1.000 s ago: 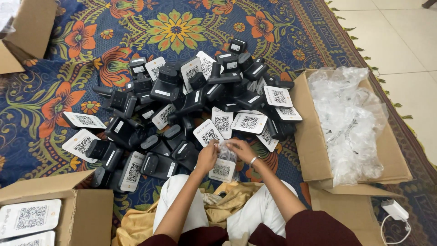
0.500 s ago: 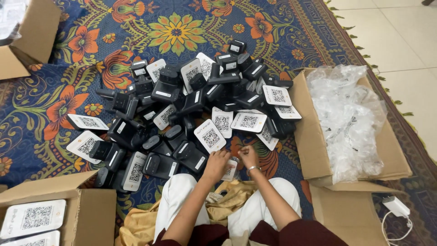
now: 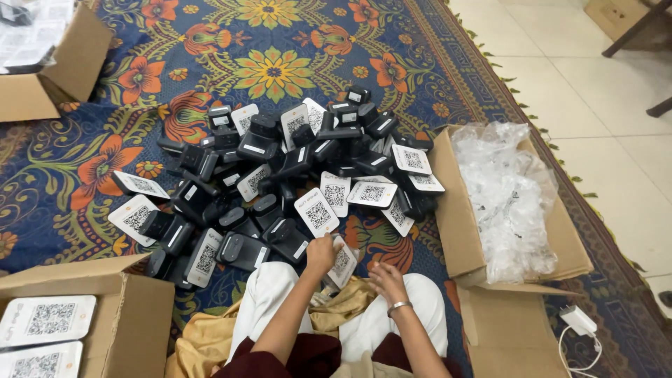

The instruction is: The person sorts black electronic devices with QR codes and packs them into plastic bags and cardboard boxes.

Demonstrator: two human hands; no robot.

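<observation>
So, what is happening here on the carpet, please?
A person sits on a patterned carpet before a heap of small black devices with white code cards. The left hand holds one white-faced device at the heap's near edge; the right hand hovers beside it, apart. A cardboard box of clear plastic bags stands on the right.

Carpet (image 3: 91, 175): dark blue ground, orange-red and yellow flowers, green scrollwork, fringed edge. Devices in pile (image 3: 280, 175): black bodies; white face cards with black square code pattern, small orange mark. Cardboard boxes (image 3: 462, 231): plain brown. Plastic bags (image 3: 507, 203): clear, whitish. Floor (image 3: 602, 105): pale cream tiles. Trousers (image 3: 269, 297): white. Cloth on lap (image 3: 343, 308): mustard yellow. Sleeves: maroon. Bangle (image 3: 399, 306): silver.
</observation>
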